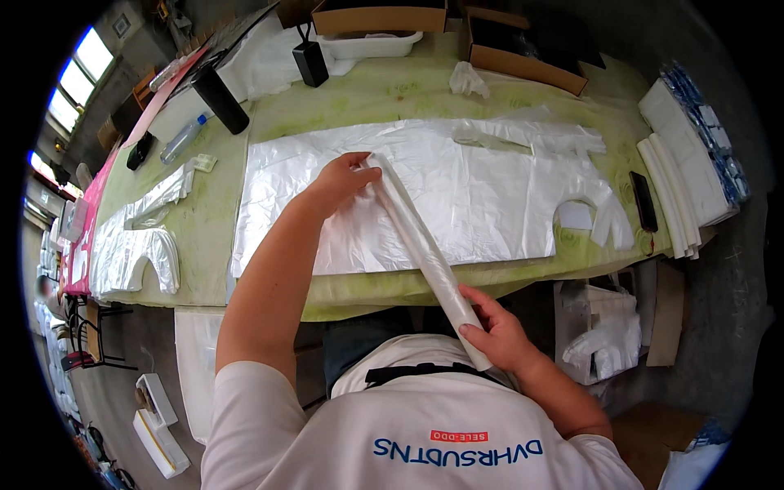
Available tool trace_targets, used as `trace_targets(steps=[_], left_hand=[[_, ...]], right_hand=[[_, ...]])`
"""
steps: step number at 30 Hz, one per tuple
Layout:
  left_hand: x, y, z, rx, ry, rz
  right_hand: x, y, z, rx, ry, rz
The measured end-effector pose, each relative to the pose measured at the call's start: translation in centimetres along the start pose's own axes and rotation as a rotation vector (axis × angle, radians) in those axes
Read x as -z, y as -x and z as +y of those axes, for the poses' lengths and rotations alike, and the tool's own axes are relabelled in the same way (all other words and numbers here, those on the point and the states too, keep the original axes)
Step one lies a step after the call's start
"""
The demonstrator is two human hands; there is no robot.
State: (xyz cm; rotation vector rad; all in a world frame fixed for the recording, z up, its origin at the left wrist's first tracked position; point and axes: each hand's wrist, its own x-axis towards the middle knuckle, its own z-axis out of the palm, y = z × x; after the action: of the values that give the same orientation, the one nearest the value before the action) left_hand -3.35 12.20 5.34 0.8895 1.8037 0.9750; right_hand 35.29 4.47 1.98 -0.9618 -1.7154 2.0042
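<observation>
A long, flattened roll of whitish translucent plastic film [426, 255] runs slantwise between my hands. My left hand [346, 183] grips its far end with thumb and fingers. Around the near end, close to my waist, my right hand [496, 335] is closed. Beneath the roll lies a flat white plastic garment [490, 208], perhaps a stack, spread over the table with a curved cut-out and narrow straps or sleeves at its right. A similar folded white plastic piece [139, 245] rests at the left.
On the green patterned table [359, 106] stand a black cylinder [220, 100], a black box-shaped item [309, 64] and a plastic bottle [183, 139]. Cardboard boxes [531, 69] sit at the back. A phone [643, 202] and white rolls [670, 196] lie right; a bin of plastic [604, 335] stands below.
</observation>
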Motion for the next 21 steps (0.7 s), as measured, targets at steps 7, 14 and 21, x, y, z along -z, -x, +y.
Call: trace_targets(steps=[7, 14, 21], left_hand=[[2.0, -1.8, 2.1, 0.094, -0.307, -0.136], [2.0, -2.9, 1.9, 0.082, -0.494, -0.121], [3.4, -3.6, 0.3, 0.200, -0.274, -0.079]], right_hand=[[1.0, -0.4, 1.0, 0.001, -0.040, -0.037], [1.4, -0.6, 1.5, 0.017, -0.068, -0.065], [1.8, -0.6, 1.9, 0.021, -0.162, -0.094]])
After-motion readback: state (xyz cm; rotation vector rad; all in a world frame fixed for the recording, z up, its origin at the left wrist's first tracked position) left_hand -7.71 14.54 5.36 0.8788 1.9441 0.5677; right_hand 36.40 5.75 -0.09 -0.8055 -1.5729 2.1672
